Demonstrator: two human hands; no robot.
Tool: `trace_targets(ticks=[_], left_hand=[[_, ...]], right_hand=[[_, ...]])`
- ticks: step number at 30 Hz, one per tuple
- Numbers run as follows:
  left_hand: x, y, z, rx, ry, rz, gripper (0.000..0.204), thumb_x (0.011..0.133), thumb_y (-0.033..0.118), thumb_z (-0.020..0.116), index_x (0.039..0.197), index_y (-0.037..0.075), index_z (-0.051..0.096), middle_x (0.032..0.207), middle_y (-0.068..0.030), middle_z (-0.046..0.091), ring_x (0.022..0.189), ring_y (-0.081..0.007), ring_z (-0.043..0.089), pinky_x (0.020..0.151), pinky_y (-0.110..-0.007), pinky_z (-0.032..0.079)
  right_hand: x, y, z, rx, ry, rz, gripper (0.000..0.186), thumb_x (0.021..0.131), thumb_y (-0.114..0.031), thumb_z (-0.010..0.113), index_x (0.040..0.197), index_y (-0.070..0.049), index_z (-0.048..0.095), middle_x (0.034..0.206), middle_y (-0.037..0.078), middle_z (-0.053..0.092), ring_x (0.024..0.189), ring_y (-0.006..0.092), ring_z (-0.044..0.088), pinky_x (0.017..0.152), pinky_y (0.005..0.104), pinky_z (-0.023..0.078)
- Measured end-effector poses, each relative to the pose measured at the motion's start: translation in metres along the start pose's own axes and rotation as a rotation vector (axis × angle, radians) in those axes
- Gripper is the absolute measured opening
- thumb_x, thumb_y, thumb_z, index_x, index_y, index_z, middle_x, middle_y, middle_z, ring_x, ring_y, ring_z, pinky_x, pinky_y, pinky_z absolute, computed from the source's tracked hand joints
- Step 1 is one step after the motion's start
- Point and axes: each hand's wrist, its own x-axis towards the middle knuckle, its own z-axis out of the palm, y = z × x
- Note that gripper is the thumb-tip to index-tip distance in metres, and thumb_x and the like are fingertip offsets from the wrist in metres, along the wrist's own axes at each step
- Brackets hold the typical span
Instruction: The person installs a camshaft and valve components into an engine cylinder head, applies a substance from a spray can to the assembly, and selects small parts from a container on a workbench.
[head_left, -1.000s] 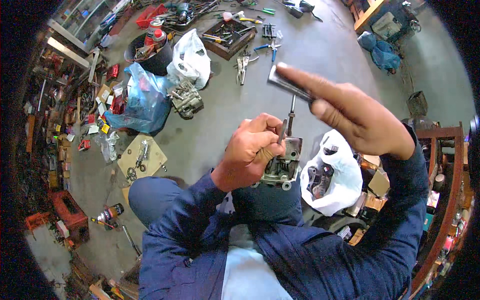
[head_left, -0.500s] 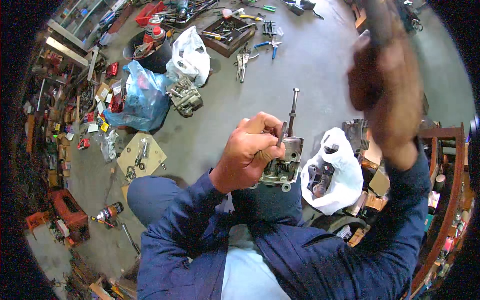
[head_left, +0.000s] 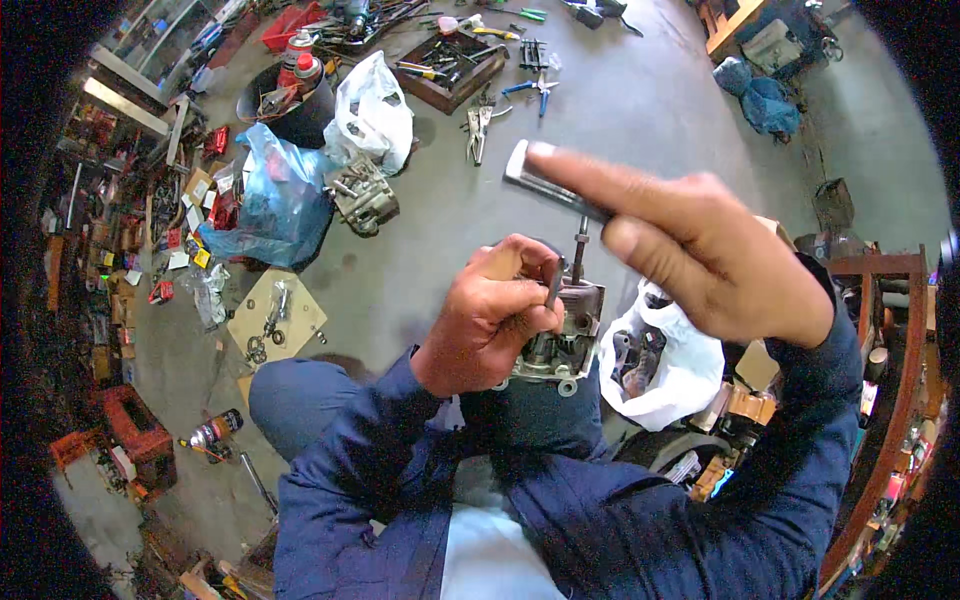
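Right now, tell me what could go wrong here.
If the dark tool in the right hand slips or swings, it could catch the bare left hand. The short metal rod pinched in the left hand might skid and mark the metal housing. No clamp shows around that housing, which appears just in front of the person's legs, so it may shift.

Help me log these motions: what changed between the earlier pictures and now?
The right hand, blurred half a second ago, has moved down and left in view, holding a dark bar-shaped tool. No visible release or new grasp. The left hand still grips a metal rod.
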Motion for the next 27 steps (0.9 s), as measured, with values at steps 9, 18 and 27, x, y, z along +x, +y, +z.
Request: trace_targets(ticks=[9, 18, 27], left_hand=[[0.002, -0.001, -0.003, -0.02, 0.006, 0.024, 0.003, 0.084, 0.008, 0.07, 0.081, 0.006, 0.069, 0.096, -0.0112, 0.065, 0.09, -0.0323, 0.062, 0.083, -0.042, 0.045], [0.0, -0.008, -0.006, 0.008, -0.035, 0.003, 0.011, 0.08, 0.008, 0.074, 0.076, 0.005, 0.064, 0.1, -0.0101, 0.061, 0.091, -0.0257, 0.059, 0.084, -0.037, 0.047], [-0.009, -0.009, 0.0, -0.05, -0.001, -0.094, 0.008, 0.082, 0.012, 0.071, 0.078, 0.006, 0.067, 0.1, -0.0107, 0.065, 0.091, -0.0305, 0.062, 0.085, -0.04, 0.044]], right_hand=[[0.002, 0.008, 0.01, -0.044, 0.075, -0.138, 0.051, 0.105, -0.028, 0.053, 0.149, 0.0, 0.051, 0.119, 0.016, 0.073, 0.096, 0.0275, 0.074, 0.082, 0.0356, 0.055], [0.004, 0.004, 0.015, -0.145, -0.158, -0.132, 0.054, 0.103, -0.027, 0.055, 0.149, 0.0, 0.049, 0.115, 0.017, 0.074, 0.084, 0.0268, 0.073, 0.075, 0.0414, 0.056], [0.012, 0.001, 0.007, -0.108, -0.36, 0.01, 0.059, 0.105, -0.036, 0.052, 0.153, -0.002, 0.046, 0.117, 0.018, 0.074, 0.075, 0.0258, 0.072, 0.074, 0.0438, 0.055]])
